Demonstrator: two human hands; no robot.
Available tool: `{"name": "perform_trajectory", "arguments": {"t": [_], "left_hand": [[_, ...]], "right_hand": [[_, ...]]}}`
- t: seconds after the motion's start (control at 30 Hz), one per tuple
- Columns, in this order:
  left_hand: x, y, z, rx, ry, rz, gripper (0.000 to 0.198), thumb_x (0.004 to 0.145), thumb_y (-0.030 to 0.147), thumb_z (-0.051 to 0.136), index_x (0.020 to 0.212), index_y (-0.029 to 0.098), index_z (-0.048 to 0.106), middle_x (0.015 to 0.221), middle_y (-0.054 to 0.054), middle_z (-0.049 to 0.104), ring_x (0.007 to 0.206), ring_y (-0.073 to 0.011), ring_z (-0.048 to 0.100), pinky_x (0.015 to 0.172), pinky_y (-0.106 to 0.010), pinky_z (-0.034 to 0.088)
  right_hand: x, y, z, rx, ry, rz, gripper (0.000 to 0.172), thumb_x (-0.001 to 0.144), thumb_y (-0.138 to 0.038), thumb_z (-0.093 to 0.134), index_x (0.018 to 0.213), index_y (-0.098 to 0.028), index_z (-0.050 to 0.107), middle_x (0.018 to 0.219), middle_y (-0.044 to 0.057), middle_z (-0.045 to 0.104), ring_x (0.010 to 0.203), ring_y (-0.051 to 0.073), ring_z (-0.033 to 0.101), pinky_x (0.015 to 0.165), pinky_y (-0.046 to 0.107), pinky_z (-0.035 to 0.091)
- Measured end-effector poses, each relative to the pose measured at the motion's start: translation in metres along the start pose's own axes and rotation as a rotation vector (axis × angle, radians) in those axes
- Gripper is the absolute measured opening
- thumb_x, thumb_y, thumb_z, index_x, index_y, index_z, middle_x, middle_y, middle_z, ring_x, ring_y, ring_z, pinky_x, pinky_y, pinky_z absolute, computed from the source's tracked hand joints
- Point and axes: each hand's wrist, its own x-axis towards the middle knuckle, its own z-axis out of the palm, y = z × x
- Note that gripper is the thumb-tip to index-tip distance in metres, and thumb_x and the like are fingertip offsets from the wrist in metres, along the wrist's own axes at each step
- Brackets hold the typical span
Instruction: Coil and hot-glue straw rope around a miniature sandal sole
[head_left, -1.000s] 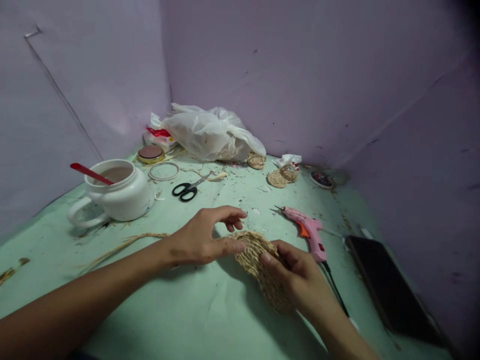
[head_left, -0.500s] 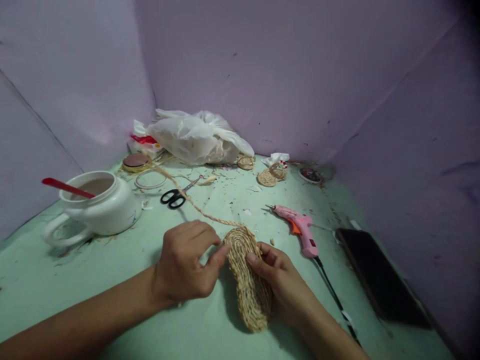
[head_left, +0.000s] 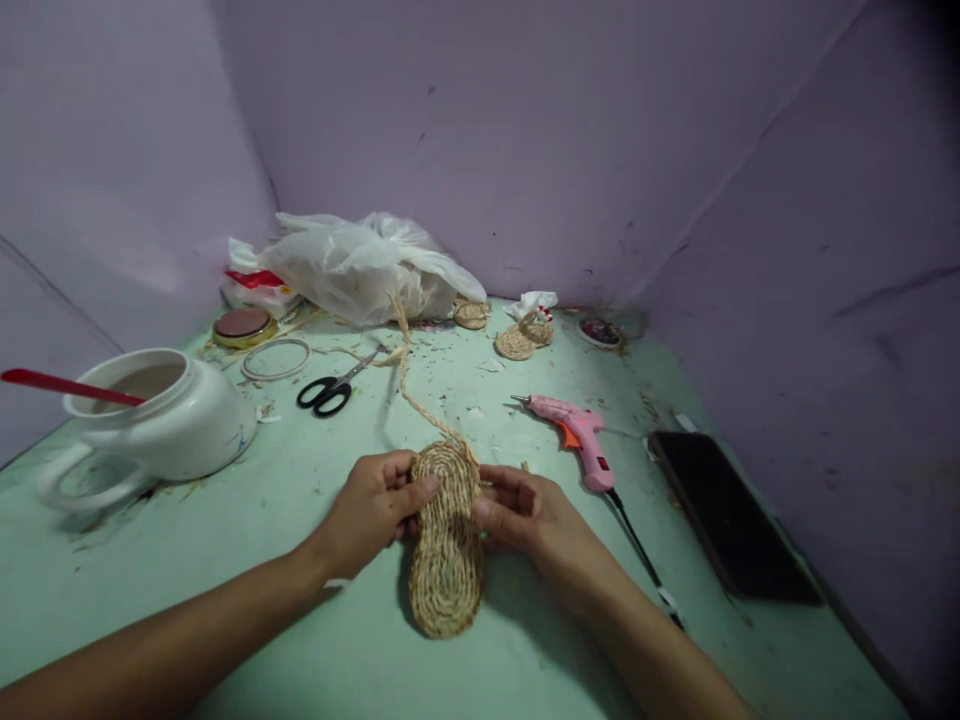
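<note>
A sole-shaped piece of coiled, braided straw (head_left: 448,545) is held just above the table, slightly tilted. My left hand (head_left: 379,505) is closed on its upper left edge, thumb on top and fingers underneath. At the opposite edge, my right hand (head_left: 525,510) pinches it with the thumb in front; the other fingers are partly hidden. A loose straw braid (head_left: 420,405) trails from the sole's top end toward the back. To the right of my hands lies a pink glue gun (head_left: 581,430) with its nozzle facing left.
Black-handled scissors (head_left: 330,393) and a ring (head_left: 275,359) lie behind my left hand. A white pot (head_left: 180,425) with a red stick (head_left: 71,386) stands left. A plastic bag (head_left: 352,265) and small woven pieces (head_left: 515,341) sit at the back wall; a phone (head_left: 731,515) lies right.
My left hand has come onto the sole's left edge and grips it. The sole has turned more upright in view, and the braid's far part has swung to the right. The view has shifted.
</note>
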Motion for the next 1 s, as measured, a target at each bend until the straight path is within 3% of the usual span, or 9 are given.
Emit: {"name": "perform_trajectory", "arguments": {"t": [0.13, 0.27, 0.4, 0.53, 0.73, 0.87, 1.0], "left_hand": [[-0.001, 0.000, 0.000, -0.010, -0.036, -0.033, 0.033, 0.063, 0.043, 0.065, 0.064, 0.013, 0.052, 0.050, 0.005, 0.046, 0.040, -0.0047, 0.038, 0.037, -0.017, 0.027], [-0.003, 0.002, 0.001, 0.014, -0.055, -0.043, 0.031, 0.063, 0.042, 0.065, 0.063, 0.013, 0.053, 0.049, 0.006, 0.044, 0.041, -0.0044, 0.035, 0.037, -0.017, 0.026], [-0.003, 0.002, 0.000, 0.026, -0.074, -0.067, 0.032, 0.062, 0.042, 0.067, 0.065, 0.012, 0.055, 0.050, 0.005, 0.046, 0.041, -0.0041, 0.037, 0.037, -0.016, 0.026], [0.002, -0.002, -0.004, 0.023, -0.088, -0.107, 0.036, 0.061, 0.045, 0.069, 0.068, 0.012, 0.057, 0.046, 0.006, 0.047, 0.036, -0.0032, 0.036, 0.035, -0.015, 0.026], [0.010, -0.005, -0.008, -0.141, 0.051, -0.026, 0.032, 0.064, 0.041, 0.069, 0.070, 0.013, 0.055, 0.040, 0.004, 0.052, 0.032, -0.0046, 0.041, 0.031, -0.014, 0.028], [0.012, -0.005, -0.008, -0.239, 0.109, 0.020, 0.032, 0.062, 0.038, 0.072, 0.070, 0.012, 0.053, 0.043, 0.003, 0.055, 0.035, -0.0056, 0.046, 0.034, -0.014, 0.035], [0.012, -0.004, -0.010, -0.283, 0.070, 0.047, 0.033, 0.062, 0.036, 0.073, 0.073, 0.011, 0.053, 0.049, 0.000, 0.059, 0.040, -0.0071, 0.051, 0.035, -0.014, 0.040]], "right_hand": [[0.004, -0.003, -0.007, 0.089, 0.204, -0.113, 0.038, 0.056, -0.034, 0.081, 0.085, -0.013, 0.066, 0.073, 0.005, 0.067, 0.059, 0.012, 0.059, 0.056, 0.027, 0.047], [0.005, -0.004, -0.006, 0.067, 0.258, -0.106, 0.035, 0.053, -0.036, 0.081, 0.076, -0.014, 0.066, 0.065, 0.003, 0.065, 0.056, 0.013, 0.058, 0.051, 0.027, 0.045], [0.006, -0.003, -0.005, 0.010, 0.213, -0.072, 0.034, 0.054, -0.036, 0.081, 0.075, -0.014, 0.066, 0.064, 0.003, 0.066, 0.058, 0.015, 0.059, 0.051, 0.026, 0.044], [0.007, -0.001, -0.007, 0.093, 0.204, -0.057, 0.032, 0.055, -0.035, 0.080, 0.075, -0.014, 0.065, 0.064, 0.001, 0.063, 0.057, 0.013, 0.057, 0.057, 0.028, 0.047], [0.003, 0.003, 0.000, 0.171, 0.051, 0.029, 0.034, 0.065, -0.042, 0.073, 0.080, -0.013, 0.064, 0.068, 0.001, 0.061, 0.058, 0.010, 0.055, 0.057, 0.025, 0.046], [0.001, 0.005, 0.004, 0.090, -0.031, 0.007, 0.044, 0.054, -0.024, 0.082, 0.091, -0.014, 0.059, 0.075, 0.002, 0.065, 0.069, 0.014, 0.060, 0.067, 0.026, 0.046], [0.004, 0.006, 0.000, 0.100, 0.037, -0.031, 0.052, 0.051, -0.017, 0.080, 0.096, -0.015, 0.055, 0.073, -0.001, 0.064, 0.067, 0.014, 0.061, 0.063, 0.026, 0.045]]}}
